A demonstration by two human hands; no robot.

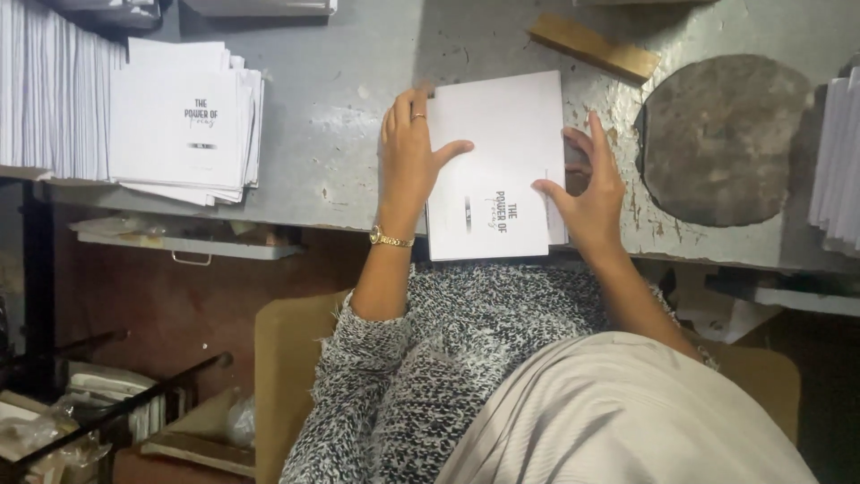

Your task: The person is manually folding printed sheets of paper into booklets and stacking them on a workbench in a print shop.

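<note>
A white booklet with a printed cover lies on the grey metal table at its near edge. My left hand, with a ring and a gold wristwatch, rests flat against the booklet's left edge, thumb lying on the cover. My right hand grips the booklet's right edge, thumb on the cover and fingers curled behind it.
A stack of similar white booklets lies at the left, with tall paper piles beyond it. A wooden block and a round worn patch lie at the right, next to more stacked paper. A shelf hangs under the table.
</note>
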